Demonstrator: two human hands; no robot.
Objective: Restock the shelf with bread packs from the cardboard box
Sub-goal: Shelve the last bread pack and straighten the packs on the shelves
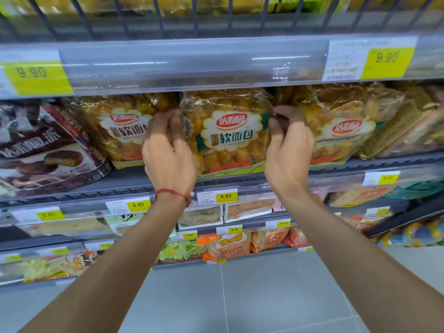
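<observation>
A clear bread pack with a red logo and golden rolls stands upright on the grey shelf, in the middle of the row. My left hand grips its left edge and my right hand pinches its upper right edge. A second bread pack stands to the left, partly hidden by my left hand. A third bread pack leans at the right. The cardboard box is out of view.
Dark chocolate pie packs lie at the far left of the same shelf. A shelf rail with yellow price tags hangs just above the packs. Lower shelves hold snack bags. Grey floor tiles lie below.
</observation>
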